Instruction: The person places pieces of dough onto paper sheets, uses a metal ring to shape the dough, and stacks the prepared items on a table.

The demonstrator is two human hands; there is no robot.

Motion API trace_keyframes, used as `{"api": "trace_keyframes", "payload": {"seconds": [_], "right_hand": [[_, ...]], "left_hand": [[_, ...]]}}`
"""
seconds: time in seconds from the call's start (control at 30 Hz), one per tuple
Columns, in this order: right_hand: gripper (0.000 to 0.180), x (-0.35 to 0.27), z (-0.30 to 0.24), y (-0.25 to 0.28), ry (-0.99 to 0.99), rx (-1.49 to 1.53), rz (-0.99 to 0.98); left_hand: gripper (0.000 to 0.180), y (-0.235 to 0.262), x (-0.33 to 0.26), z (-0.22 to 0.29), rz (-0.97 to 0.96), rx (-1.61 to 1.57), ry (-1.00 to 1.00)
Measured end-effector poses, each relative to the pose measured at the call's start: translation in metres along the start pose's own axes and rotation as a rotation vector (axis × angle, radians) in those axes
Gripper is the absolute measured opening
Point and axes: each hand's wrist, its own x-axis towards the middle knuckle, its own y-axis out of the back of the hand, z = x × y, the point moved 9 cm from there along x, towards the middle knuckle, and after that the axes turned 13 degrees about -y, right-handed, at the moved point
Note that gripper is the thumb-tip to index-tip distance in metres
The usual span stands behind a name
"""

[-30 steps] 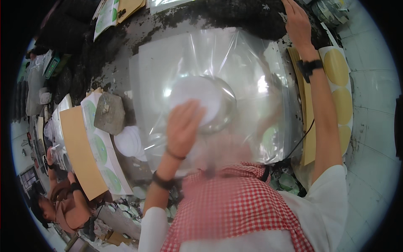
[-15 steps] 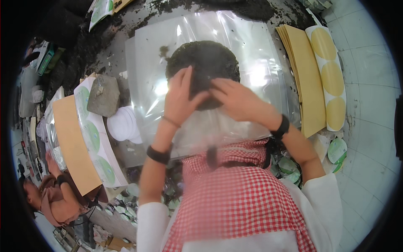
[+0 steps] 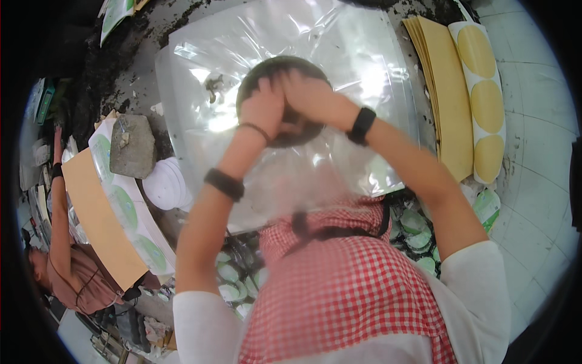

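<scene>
A dark round disc (image 3: 285,130) lies on a large clear plastic sheet (image 3: 339,54) spread over a dirty table. My left hand (image 3: 262,109) and my right hand (image 3: 306,91) both press down on the disc, fingers spread over its top. Each wrist wears a dark band. The disc's middle is hidden under my hands.
A grey stone block (image 3: 132,145) rests on sheets with green round stickers (image 3: 127,209) at the left, beside a stack of white round papers (image 3: 165,185). Tan sheets (image 3: 445,91) and yellow round stickers (image 3: 482,97) lie at the right. Another person (image 3: 66,267) sits at the lower left.
One second ago my left hand pressed a white disc while my right arm reached far up. Now both hands rest together on a dark disc near the sheet's middle.
</scene>
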Motion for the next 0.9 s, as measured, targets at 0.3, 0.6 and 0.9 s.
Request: {"api": "trace_keyframes", "payload": {"seconds": [0.3, 0.6, 0.9], "right_hand": [[0.082, -0.091, 0.019, 0.075, 0.099, 0.370, 0.411], [0.027, -0.260, 0.083, -0.046, -0.747, 1.422, -0.365], [0.035, -0.234, 0.029, 0.020, 0.089, 1.721, -0.238]], "left_hand": [[0.099, 0.000, -0.041, 0.012, 0.053, -0.092, -0.063], [0.066, -0.045, -0.037, 0.048, 0.021, 0.048, -0.188], [0.050, 0.005, -0.060, 0.061, 0.057, 0.060, -0.291]]}}
